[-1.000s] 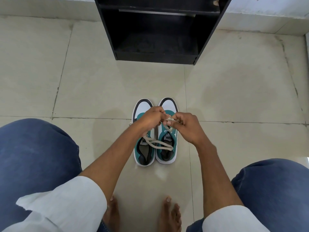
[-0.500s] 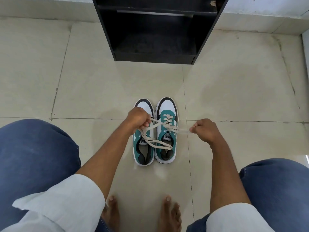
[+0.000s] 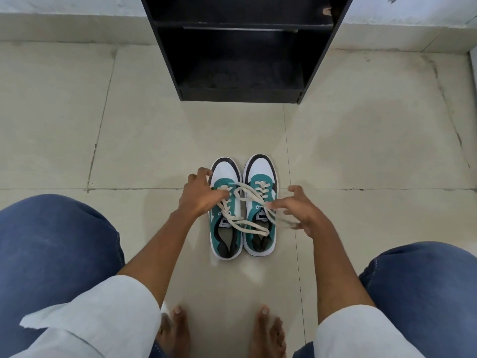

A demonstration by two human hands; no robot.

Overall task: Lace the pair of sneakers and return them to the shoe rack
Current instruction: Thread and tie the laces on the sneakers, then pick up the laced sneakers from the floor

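We see the pair of teal, white and black low-top sneakers standing side by side on the pale tiled floor at the centre of the frame, toes pointing up the picture toward the black wooden shoe rack at top centre. They sit well apart from the rack, just ahead of our bare feet, which puts both within easy reach of both hands while we crouch, blue-jeaned knees filling the lower corners.

The cream flat laces lie slack: loops and tails cross from the left-hand sneaker over the tongue of the right-hand one, and we judge the knot loose or unfinished, so lacing looks not yet done.

Our left hand comes in from lower left, forearm extended, palm down over the left-hand sneaker's eyelets; its fingers curl onto the lace there, though we cannot tell whether they pinch it. Our right hand hovers just right of the right-hand sneaker, fingers spread wide and slightly blurred, its fingertips touching or nearly touching a lace strand, gripping nothing that we can make out.

The rack's lowest shelf stands bare, ready for the pair.
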